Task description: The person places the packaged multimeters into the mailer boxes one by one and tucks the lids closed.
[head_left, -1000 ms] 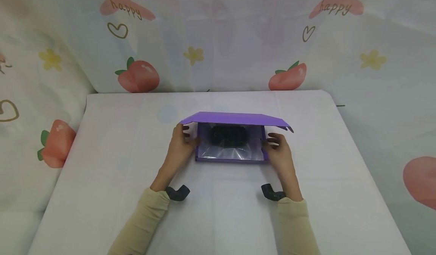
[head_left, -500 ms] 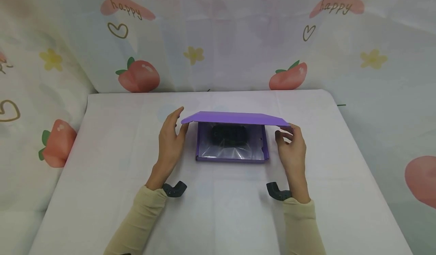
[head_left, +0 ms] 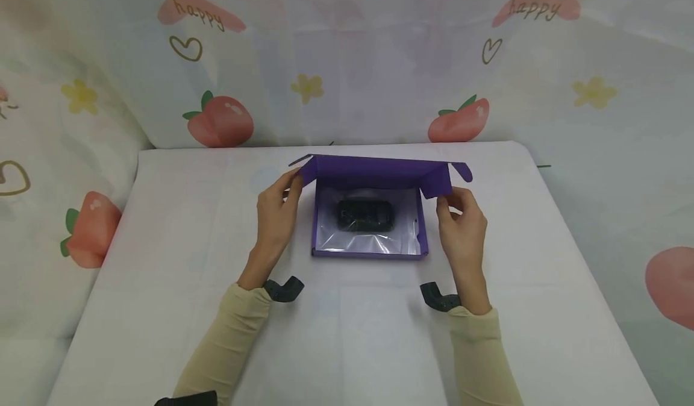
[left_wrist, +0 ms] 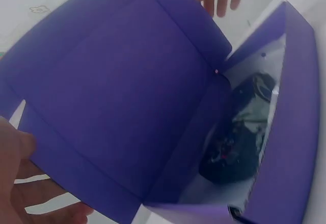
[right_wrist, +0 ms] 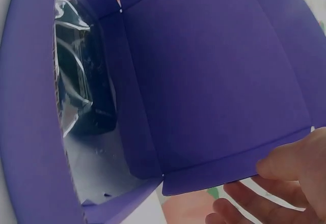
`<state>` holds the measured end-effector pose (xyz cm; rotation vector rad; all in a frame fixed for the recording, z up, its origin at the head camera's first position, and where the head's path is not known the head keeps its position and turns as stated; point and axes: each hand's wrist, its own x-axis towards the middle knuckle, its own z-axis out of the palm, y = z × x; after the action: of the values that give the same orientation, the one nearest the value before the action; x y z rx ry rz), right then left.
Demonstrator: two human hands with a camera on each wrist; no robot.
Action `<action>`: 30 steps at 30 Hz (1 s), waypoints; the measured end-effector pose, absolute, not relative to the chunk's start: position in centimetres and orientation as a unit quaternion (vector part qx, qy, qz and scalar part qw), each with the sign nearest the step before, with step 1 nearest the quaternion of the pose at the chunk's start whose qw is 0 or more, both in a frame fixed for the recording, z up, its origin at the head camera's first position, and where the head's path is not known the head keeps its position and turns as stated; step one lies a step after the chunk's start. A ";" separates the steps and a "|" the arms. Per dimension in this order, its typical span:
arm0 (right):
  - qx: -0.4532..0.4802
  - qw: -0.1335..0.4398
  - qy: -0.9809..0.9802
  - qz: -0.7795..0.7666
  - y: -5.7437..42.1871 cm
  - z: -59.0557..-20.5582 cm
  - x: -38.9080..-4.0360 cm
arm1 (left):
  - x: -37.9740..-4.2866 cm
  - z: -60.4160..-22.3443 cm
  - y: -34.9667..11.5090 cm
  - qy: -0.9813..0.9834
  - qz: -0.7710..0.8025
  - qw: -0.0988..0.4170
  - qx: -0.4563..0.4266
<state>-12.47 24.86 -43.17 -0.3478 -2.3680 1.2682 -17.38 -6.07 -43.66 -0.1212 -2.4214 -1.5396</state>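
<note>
A purple cardboard box [head_left: 370,255] sits on the table with its lid [head_left: 379,170] raised and leaning back, inner side showing. My left hand [head_left: 274,218] pinches the lid's left side flap, thumb on the inner face and fingers behind, as the left wrist view shows. On the other side my right hand [head_left: 464,228] grips the right side flap [right_wrist: 224,170] the same way. Inside the box lies a dark, blocky object [head_left: 365,215] with rounded corners, under shiny clear plastic film [head_left: 390,242]. Its exact kind is unclear through the film.
The white-covered table [head_left: 347,334] spreads around the box. Behind it hangs a printed curtain [head_left: 379,81] with fruit, hearts and flowers. Dark curved pieces [head_left: 284,289] stick out at both wrists, beside the sleeves [head_left: 228,334].
The lid has swung up and back, showing its inner side and more of the box. Both hands have moved from the box's sides to the lid's side flaps.
</note>
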 end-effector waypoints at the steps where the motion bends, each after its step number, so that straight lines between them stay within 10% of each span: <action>1: -0.123 0.216 -0.854 0.458 24.8 -43.1 -12.5 | -17.4 -43.6 -5.9 -0.836 -0.531 0.132 -0.040; 30: -0.097 0.196 -0.857 0.467 24.4 -43.5 -13.0 | -16.8 -44.5 -3.8 -0.807 -0.578 0.107 -0.054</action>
<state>-12.99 24.40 -43.45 -0.2728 -2.3999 1.3073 -16.75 -3.78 -44.53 -0.1598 -2.3760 -1.7017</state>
